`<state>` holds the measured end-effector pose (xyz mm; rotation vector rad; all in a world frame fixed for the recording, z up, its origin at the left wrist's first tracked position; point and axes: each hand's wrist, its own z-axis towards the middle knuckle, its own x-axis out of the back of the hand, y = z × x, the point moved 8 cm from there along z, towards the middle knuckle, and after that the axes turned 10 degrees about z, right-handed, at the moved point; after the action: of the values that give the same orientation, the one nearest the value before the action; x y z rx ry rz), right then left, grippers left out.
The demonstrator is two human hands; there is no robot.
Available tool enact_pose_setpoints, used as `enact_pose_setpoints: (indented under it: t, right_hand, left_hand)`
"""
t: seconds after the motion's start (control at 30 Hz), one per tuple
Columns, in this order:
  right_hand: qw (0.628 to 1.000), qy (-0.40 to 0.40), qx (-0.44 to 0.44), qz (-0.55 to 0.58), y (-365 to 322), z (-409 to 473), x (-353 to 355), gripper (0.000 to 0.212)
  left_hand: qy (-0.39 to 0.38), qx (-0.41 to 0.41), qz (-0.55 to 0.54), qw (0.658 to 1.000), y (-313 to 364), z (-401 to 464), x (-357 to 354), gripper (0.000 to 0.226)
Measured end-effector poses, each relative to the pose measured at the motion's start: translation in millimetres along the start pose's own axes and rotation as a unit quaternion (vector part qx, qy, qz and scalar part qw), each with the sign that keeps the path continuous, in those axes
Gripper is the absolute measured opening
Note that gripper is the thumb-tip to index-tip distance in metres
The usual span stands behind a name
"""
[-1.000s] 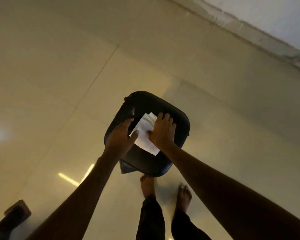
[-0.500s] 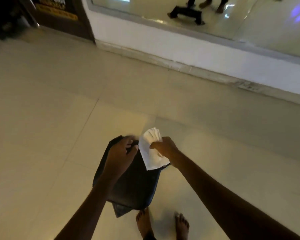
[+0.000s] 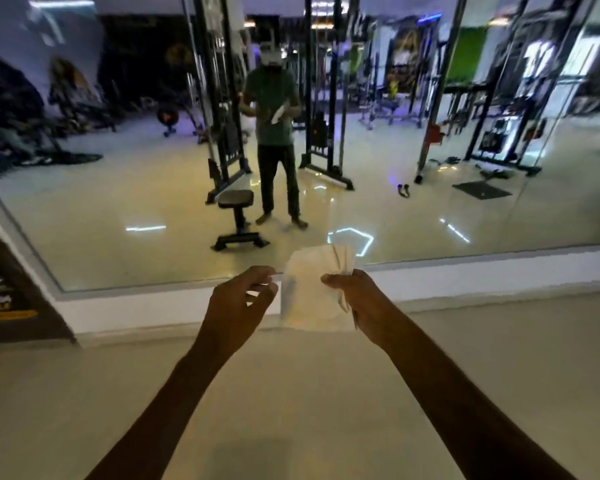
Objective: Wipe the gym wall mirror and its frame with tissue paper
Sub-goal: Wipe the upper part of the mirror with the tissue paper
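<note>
2 hands, right hand (image 3: 355, 299) gripping 1 tissue paper (image 3: 309, 292), 1 mirror (image 3: 430, 202)

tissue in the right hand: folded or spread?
Folded: the tissue hangs as a layered pad, pinched by the right hand.
</note>
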<state>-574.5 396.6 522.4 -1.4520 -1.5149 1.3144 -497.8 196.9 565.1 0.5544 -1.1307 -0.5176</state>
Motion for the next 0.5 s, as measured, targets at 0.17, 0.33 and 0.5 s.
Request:
enact_pose_setpoints:
  t: [0.17,0.33,0.5]
  right_hand:
    - [0.996,0.023,0.074,0.041,-149.8,11.8,109.1,0.015]
    - [0.988,0.043,0.091,0.117,-247.6,21.5,194.5,0.008]
    - [0.977,0.062,0.126,0.161,-319.9,64.6,271.0,0.019]
  left_hand:
    - [0.019,-0.072,0.008,0.997,137.8,116.8,-28.2,0.027]
    - [0.037,-0.118,0.014,0.992,251.5,205.6,-56.5,0.031]
    - [0.031,-0.213,0.025,0.976,340.2,295.4,-97.1,0.033]
